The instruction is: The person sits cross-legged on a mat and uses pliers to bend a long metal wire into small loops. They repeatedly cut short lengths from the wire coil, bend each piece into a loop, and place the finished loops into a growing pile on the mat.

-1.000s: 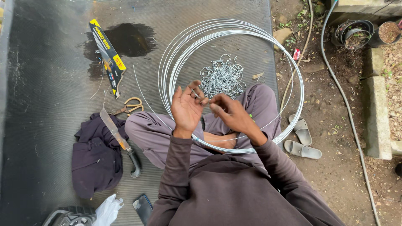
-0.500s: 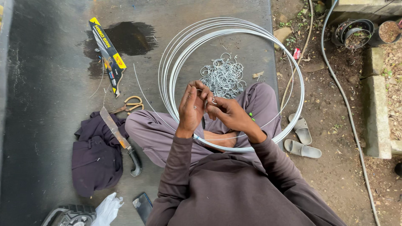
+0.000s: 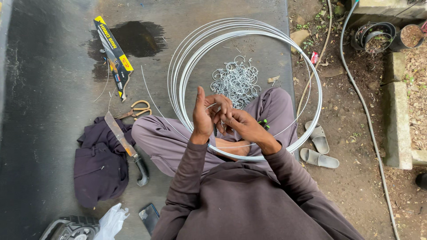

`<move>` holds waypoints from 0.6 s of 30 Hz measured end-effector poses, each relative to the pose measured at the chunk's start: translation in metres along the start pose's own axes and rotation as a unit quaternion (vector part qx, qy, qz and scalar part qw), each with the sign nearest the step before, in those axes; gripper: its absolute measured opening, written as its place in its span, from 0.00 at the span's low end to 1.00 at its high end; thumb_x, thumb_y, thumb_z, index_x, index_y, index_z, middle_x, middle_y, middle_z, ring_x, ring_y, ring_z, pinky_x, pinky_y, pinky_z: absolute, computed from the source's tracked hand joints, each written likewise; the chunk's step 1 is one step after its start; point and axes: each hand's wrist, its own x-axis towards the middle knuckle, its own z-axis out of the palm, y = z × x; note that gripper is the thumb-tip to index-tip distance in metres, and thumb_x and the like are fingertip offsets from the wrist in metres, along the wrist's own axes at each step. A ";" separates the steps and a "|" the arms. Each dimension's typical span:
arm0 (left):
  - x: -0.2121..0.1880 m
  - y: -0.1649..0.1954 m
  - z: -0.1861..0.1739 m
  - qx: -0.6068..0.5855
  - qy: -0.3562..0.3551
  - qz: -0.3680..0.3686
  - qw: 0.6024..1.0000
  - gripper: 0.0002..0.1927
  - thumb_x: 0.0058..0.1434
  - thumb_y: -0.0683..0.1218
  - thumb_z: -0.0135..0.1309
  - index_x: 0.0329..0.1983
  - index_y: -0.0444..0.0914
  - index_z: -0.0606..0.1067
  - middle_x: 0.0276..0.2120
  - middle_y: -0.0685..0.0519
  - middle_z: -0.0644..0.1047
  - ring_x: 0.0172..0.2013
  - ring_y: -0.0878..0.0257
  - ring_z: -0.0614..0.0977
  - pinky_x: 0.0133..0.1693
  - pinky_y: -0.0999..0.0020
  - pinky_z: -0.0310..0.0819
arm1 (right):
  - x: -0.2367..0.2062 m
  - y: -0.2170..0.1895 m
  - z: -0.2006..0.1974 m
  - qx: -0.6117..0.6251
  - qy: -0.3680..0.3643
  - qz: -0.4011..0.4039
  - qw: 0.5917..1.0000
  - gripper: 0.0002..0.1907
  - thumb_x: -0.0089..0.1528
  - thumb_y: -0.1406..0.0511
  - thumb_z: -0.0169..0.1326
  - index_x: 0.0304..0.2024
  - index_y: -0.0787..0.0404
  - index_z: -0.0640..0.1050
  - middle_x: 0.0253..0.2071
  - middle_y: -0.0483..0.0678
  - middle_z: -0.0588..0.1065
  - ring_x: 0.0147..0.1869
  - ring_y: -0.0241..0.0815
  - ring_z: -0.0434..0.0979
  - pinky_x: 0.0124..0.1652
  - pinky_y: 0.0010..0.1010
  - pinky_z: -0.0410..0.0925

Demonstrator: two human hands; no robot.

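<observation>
Head view: left hand (image 3: 202, 116) upright, thumb up, fingers curled narrow around a thin wire (image 3: 212, 106). Right hand (image 3: 242, 126) close beside, touching it, fingers pinched on the same wire; whether also holding a small tool, cannot tell. Both above the lap, inside the big wire coil (image 3: 242, 84) lying on the dark mat (image 3: 53, 89). Pile of bent hooks (image 3: 236, 82) just beyond. Machete (image 3: 126, 146) on a dark cloth (image 3: 98, 164), scissors (image 3: 138, 109) near.

Possible trouble: springy wire end slipping from the pinch and pricking a finger; coil loops tangling if pulled.

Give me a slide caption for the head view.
Seated person's left hand and right hand bend wire above a wire coil.
</observation>
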 end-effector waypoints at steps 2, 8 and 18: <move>0.000 -0.001 0.005 -0.008 0.015 0.007 1.000 0.43 0.73 0.70 0.21 0.23 0.34 0.70 0.26 0.45 0.73 0.27 0.60 0.74 0.32 0.69 0.70 | 0.000 0.002 0.003 0.018 0.014 -0.008 1.000 0.19 0.75 0.57 0.41 0.44 0.65 0.76 0.28 0.39 0.69 0.29 0.28 0.62 0.30 0.22 0.60; 0.004 -0.003 0.018 0.016 0.032 0.075 0.997 0.42 0.77 0.70 0.22 0.19 0.37 0.65 0.17 0.49 0.67 0.24 0.61 0.69 0.42 0.66 0.68 | -0.005 0.012 0.018 0.047 0.052 -0.060 0.996 0.23 0.78 0.55 0.37 0.34 0.62 0.70 0.23 0.40 0.65 0.25 0.28 0.61 0.27 0.22 0.57; 0.001 -0.001 0.027 0.071 0.059 0.079 0.993 0.42 0.75 0.70 0.18 0.13 0.41 0.59 0.11 0.53 0.62 0.17 0.62 0.64 0.49 0.58 0.73 | -0.008 0.038 0.025 0.107 0.054 -0.057 0.991 0.24 0.76 0.53 0.37 0.35 0.63 0.69 0.23 0.43 0.66 0.25 0.31 0.62 0.26 0.24 0.59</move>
